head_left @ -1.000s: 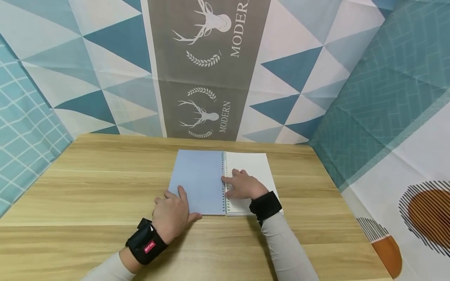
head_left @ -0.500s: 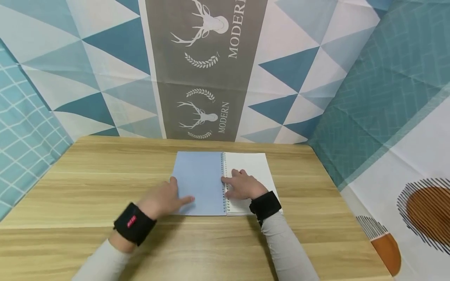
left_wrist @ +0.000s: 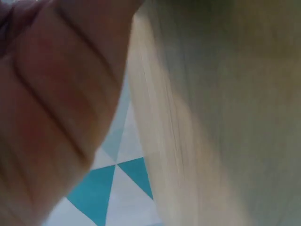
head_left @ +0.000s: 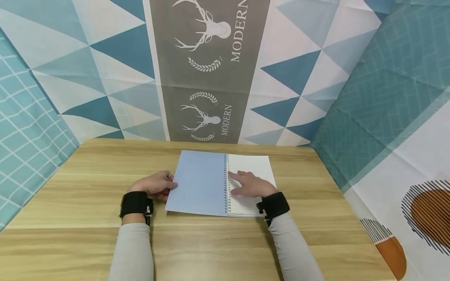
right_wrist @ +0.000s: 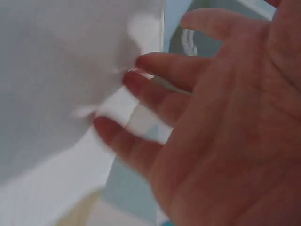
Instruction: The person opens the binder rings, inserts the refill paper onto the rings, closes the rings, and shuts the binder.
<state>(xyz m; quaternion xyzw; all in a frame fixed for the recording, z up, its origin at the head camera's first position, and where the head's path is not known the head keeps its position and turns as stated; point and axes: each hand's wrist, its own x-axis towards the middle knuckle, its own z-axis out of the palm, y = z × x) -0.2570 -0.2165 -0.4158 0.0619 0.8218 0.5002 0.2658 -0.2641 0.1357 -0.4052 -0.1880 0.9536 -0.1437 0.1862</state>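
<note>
A spiral notebook lies spread out on the table in the head view, its light blue cover (head_left: 198, 183) on the left and a white lined page (head_left: 251, 164) on the right. My left hand (head_left: 154, 184) pinches the cover's left edge, thumb on top and fingers beneath, and that side looks slightly raised. In the left wrist view only part of the palm (left_wrist: 61, 108) shows, blurred. On the white page beside the wire binding (head_left: 226, 185) rests my right hand (head_left: 252, 184), fingers spread. Its fingertips touch the paper in the right wrist view.
The wooden table (head_left: 197, 249) extends around the notebook on all sides. A patterned cloth with deer heads and triangles (head_left: 207, 78) hangs behind its far edge. More patterned cloth (head_left: 383, 97) borders the right side, and blue checked cloth (head_left: 28, 117) the left.
My left hand has left the cover's lower left corner, swung leftward, and now pinches the cover's left edge. The right hand has stayed in place on the page.
</note>
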